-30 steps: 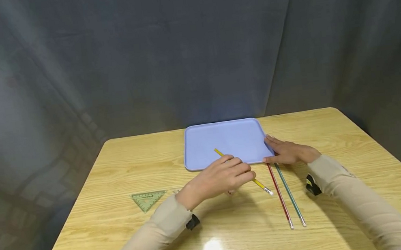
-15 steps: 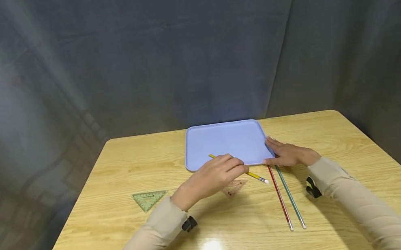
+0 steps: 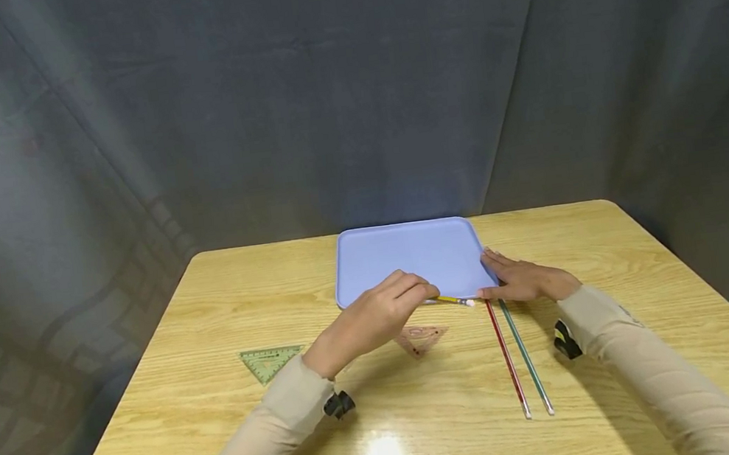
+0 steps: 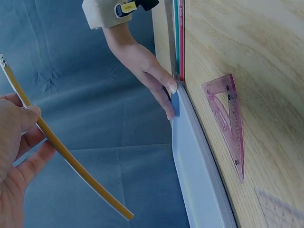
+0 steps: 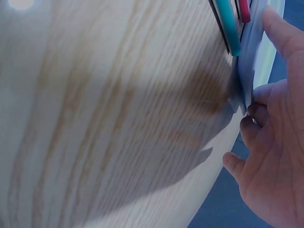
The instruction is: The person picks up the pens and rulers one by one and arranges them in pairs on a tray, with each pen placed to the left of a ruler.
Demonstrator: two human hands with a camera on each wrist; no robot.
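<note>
Mid-frame, left hand point(image 3: 374, 317) pinches the yellow pencil point(image 3: 454, 300) over the tray point(image 3: 407, 253) edge while right hand point(image 3: 525, 279), fingers spread, braces the corner to steady it.

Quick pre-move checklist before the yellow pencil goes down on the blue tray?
1. Left hand has a grip on the pencil: ok.
2. Right hand steadies the tray at its corner: ok.
3. Tray surface bare where the pencil would land: ok.
4. Pencil above the tray's near edge, clear of the pink set square: ok.
5. Red pencil and green pencil lie apart from the left hand: ok.
6. Pencil tip intact: cannot tell.
</note>
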